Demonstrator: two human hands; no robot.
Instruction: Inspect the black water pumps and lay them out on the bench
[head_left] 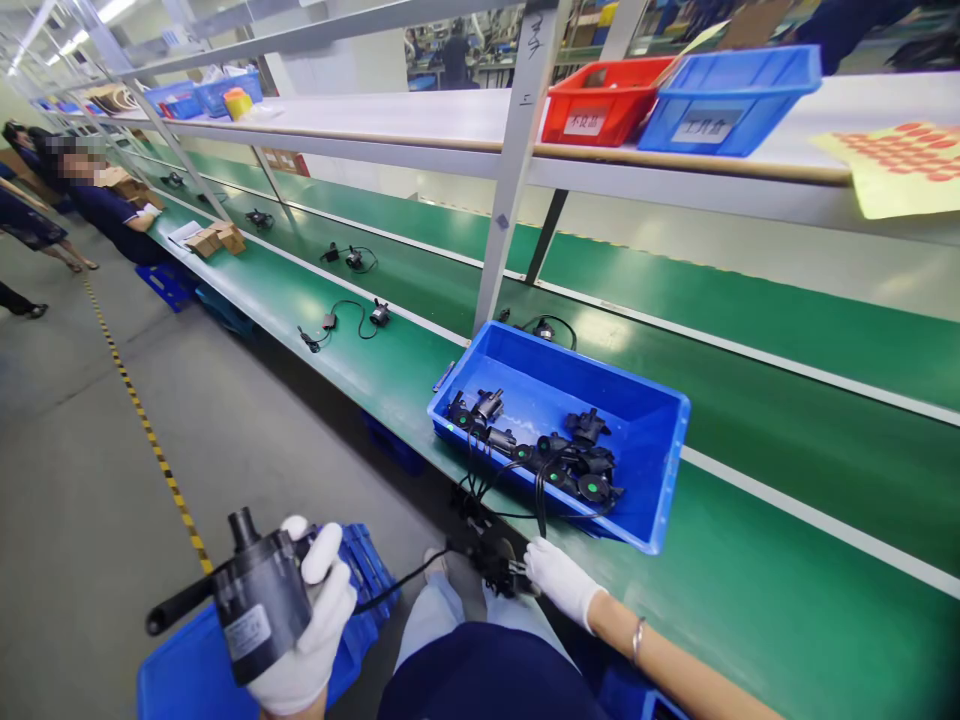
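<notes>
My left hand (311, 630), in a white glove, is wrapped round a black pump (259, 600) with a white label and pipe stubs. A black cable runs from it towards my lap. My right hand (562, 580), also gloved, is closed on black cables (541, 500) just below the near edge of a blue bin (637, 410). More black pumps (559, 460), some with green dots, lie along the near side of that bin, and their cables hang over its edge. A dark tangle of cables and plugs (491, 560) hangs above my lap; its details are blurred.
Further pumps with cables (379, 313) lie along the green bench (787, 560). Overhead, a shelf carries a red bin (600, 100) and a blue bin (735, 100). Blue crates (187, 660) stand at lower left. A co-worker (105, 205) sits further along the bench by small boxes (216, 238).
</notes>
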